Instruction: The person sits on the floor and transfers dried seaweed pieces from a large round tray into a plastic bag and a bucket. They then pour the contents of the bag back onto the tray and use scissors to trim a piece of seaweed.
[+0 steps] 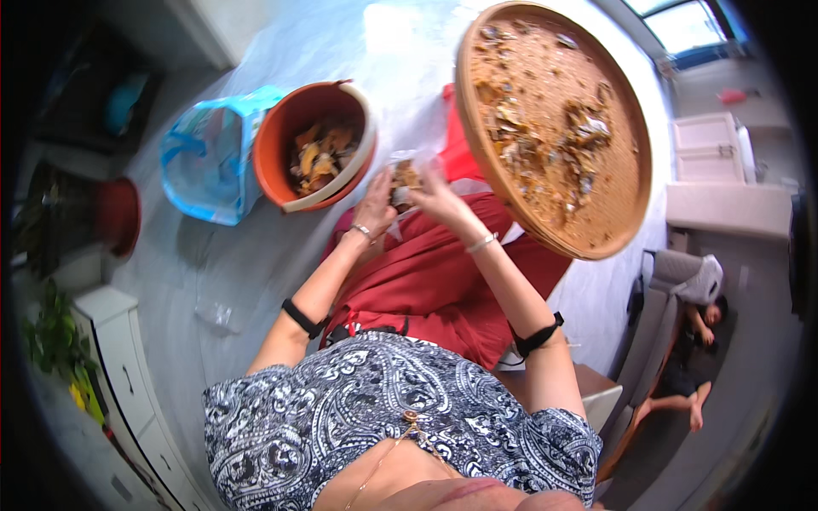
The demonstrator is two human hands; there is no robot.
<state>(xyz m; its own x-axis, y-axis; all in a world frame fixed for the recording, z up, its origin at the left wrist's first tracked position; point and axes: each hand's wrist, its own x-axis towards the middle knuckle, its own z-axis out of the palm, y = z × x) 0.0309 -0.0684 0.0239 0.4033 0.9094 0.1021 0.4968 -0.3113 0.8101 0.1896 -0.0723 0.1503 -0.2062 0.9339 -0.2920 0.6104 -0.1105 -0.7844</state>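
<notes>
Both hands meet over my lap at a small clear plastic bag (404, 161) with brownish bits in it. My left hand (376, 203) rests along the bag's left side with its fingers extended. My right hand (441, 197) is blurred and has its fingers at the bag's right side; whether they pinch the film is unclear. A round woven bamboo tray (623, 160) stands tilted to the right, with crumbly brown and silvery scraps (588, 128) scattered on it. Left of my hands is an orange bucket (271, 153) with a pale handle, holding brown and yellow pieces (319, 160).
A blue translucent plastic bag (214, 166) stands open left of the bucket. Crumpled clear plastic (217, 314) lies on the grey floor. A white drawer cabinet (121, 345) is at the left, and a person (696, 338) lies on a sofa at the far right.
</notes>
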